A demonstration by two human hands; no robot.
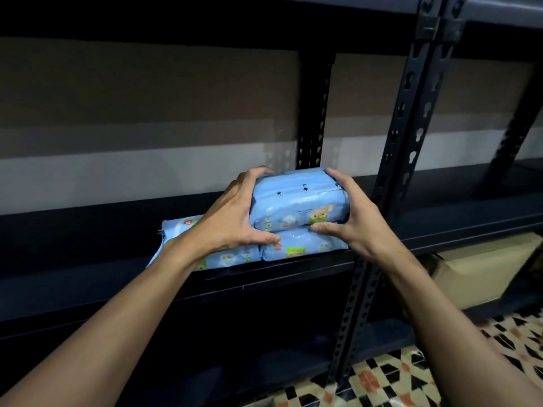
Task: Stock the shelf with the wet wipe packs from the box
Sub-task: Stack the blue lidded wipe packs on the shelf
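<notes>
Head view: what is held at the centre of the frame?

A light blue wet wipe pack [296, 201] is clasped from both sides. The left grip [232, 218] is curled round its left end and the right grip [355, 218] round its right end, with both thumbs set at the lower front edge.

And where is that pack found?

It is seen on top of other packs [305, 246] that lie flat on the dark shelf [88, 230], just left of the perforated upright [411, 127].

What is seen at the lower right?

A cardboard box [484, 274] is seen on the level below, and patterned floor tiles [411, 377] under that.
</notes>
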